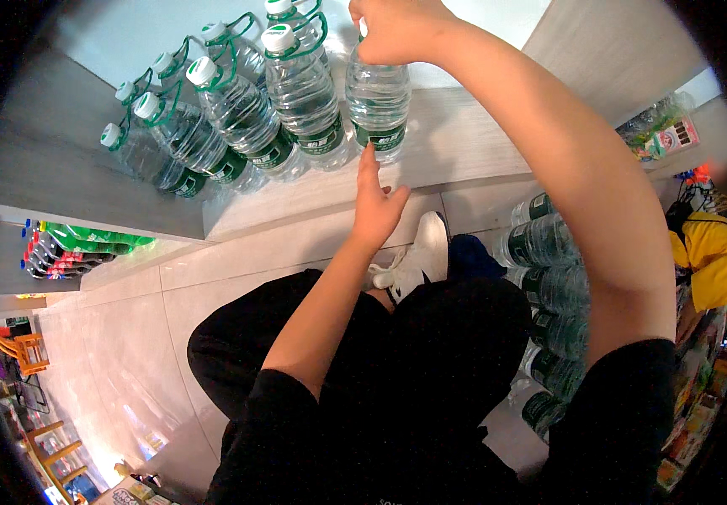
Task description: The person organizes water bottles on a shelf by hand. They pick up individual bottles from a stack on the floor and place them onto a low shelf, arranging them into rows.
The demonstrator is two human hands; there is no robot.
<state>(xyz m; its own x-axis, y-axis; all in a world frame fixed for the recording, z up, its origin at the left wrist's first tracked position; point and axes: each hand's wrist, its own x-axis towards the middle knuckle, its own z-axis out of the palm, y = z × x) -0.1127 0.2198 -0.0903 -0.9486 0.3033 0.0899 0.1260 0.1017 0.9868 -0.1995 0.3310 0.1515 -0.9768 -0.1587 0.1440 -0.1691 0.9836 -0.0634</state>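
A large clear water bottle with a dark green label stands on the pale wooden shelf. My right hand is closed round its top, covering most of the white cap. Low on the same bottle, the outstretched index finger of my left hand reaches the label; its thumb is apart and the other fingers are partly hidden. To the left, several similar bottles with white caps and green carry loops stand close together in rows, a small gap away from the held one.
More large water bottles are lined up on the floor by my right knee. A grey upright panel bounds the shelf at left, with packs of coloured drinks beyond it. My white shoe is just below the shelf edge.
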